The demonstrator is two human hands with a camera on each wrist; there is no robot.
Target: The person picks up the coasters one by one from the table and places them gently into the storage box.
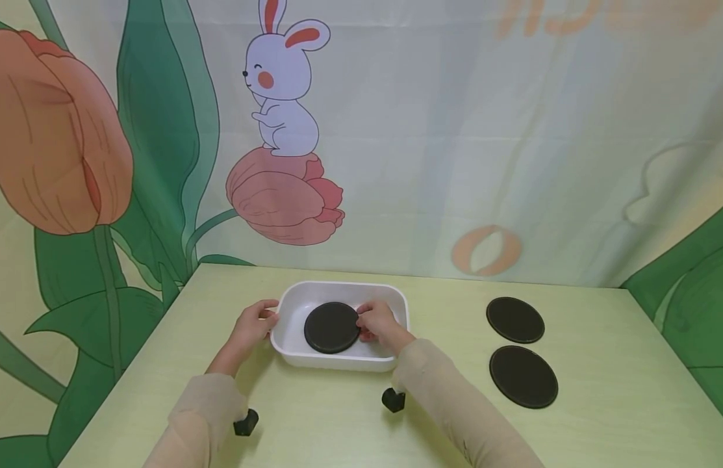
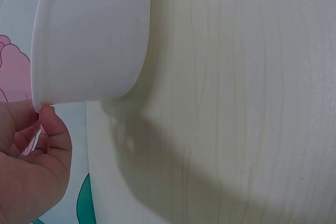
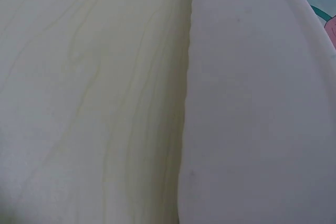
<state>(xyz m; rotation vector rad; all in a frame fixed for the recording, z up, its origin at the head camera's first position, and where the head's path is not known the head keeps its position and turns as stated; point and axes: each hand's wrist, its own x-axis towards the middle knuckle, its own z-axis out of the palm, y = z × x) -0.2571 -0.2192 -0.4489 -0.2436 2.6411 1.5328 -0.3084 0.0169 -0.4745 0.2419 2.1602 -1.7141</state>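
A white rectangular plastic tub (image 1: 338, 362) with rounded corners stands on the table. My left hand (image 1: 251, 328) pinches its left rim between thumb and fingers; the left wrist view shows this left hand (image 2: 39, 156) at the corner of the tub (image 2: 94, 35). Inside the tub is a flat black round disc (image 1: 332, 327), like a coaster. With thumb and fingers, my right hand (image 1: 380, 322) pinches the disc's right edge, over the tub's right part. Only the tub's outer wall (image 3: 257, 103) and the table show in the right wrist view; the right hand is out of sight there.
Two more black discs lie on the pale wooden table (image 1: 607, 364) to the right: a far disc (image 1: 516, 320) and a near disc (image 1: 523, 377). Behind the table's back edge hangs a printed curtain (image 1: 396, 130) with a rabbit and tulips.
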